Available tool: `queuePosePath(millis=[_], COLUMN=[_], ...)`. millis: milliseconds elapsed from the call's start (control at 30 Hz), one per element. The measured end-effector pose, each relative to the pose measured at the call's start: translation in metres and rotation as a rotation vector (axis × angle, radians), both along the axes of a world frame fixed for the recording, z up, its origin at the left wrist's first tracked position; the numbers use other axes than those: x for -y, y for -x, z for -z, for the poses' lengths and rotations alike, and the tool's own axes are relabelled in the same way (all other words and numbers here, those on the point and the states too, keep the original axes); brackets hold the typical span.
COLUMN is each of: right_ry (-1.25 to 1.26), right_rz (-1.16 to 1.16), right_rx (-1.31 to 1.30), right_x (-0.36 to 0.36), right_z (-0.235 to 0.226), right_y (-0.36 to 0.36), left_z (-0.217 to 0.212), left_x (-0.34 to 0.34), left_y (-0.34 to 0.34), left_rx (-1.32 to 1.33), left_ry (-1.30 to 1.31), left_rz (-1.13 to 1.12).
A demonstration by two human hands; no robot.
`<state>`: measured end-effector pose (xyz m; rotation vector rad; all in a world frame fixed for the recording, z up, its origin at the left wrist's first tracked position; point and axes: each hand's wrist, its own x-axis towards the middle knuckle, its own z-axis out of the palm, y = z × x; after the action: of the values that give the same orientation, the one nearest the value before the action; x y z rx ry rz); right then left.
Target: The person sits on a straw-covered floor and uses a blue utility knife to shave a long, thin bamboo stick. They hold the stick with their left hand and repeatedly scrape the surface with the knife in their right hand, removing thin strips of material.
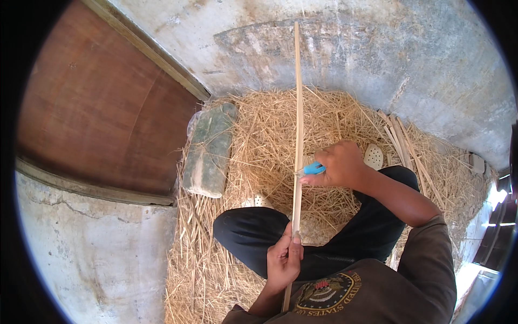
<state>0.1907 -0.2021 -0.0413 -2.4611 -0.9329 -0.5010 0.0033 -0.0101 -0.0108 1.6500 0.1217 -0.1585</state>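
Counted: one long stick (297,108), one blue-handled tool (313,168), one grey-green slab (209,148), one bundle of several loose sticks (402,137), two white perforated shoes (373,156), one half hidden behind the knee.

Stick held over the straw bed (259,119), roughly along its middle, long axis running near to far. Near end pointed toward the torso, passing below the left hand (284,259); far end pointed away, reaching past the straw's far edge and over the grey wall (377,54). Nearly straight, slight lean rightward at the top.

Stick seen as thin, pale tan, flat-sided, even in width along the visible length; surface detail too small to tell.

Left hand closed around the stick near its lower end, thumb laid along it, above the dark trouser leg (253,232). Right hand (341,164) closed on the blue handle, tool tip touching the stick's right side at about mid-length. Blade not made out.

Slab lay at the straw's left edge, long axis near to far, just beside the brown door (97,102). Bundle lay at the straw's right edge, tilted, well apart from the held stick. Legs crossed on the straw's near part. Concrete floor (91,254) at lower left.
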Motion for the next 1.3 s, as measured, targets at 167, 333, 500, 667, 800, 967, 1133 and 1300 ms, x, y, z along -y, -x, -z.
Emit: queuePosePath(millis=[167,333,500,667,800,967,1133,1300], right_ry=[-0.054,0.020,0.024,-0.043,0.012,-0.030,-0.015,-0.011], right_rz=[0.009,0.188,0.116,0.379,0.505,0.039,-0.086,0.015], right_rx=[0.143,0.036,0.057,-0.001,-0.097,-0.144,-0.112,-0.145], right_x=[-0.001,0.004,0.016,0.034,0.061,0.013,-0.001,0.003], right_z=[0.000,-0.012,-0.011,-0.012,-0.019,-0.009,-0.012,-0.001], right_y=[-0.008,-0.023,-0.040,-0.075,-0.080,-0.005,0.013,-0.006], left_z=[-0.003,-0.007,-0.002,-0.007,-0.002,0.007,0.002,-0.002], left_x=[0.000,0.000,-0.005,-0.005,-0.001,-0.005,-0.005,-0.004], left_y=[0.000,0.004,0.009,0.022,0.029,0.009,0.002,0.004], left_rx=[0.036,0.046,0.101,0.069,0.071,0.106,0.109,0.123], left_ry=[-0.016,-0.036,-0.079,-0.047,-0.014,-0.008,-0.064,-0.112], left_rz=[-0.008,0.004,0.064,0.101,0.132,0.010,0.017,0.007])
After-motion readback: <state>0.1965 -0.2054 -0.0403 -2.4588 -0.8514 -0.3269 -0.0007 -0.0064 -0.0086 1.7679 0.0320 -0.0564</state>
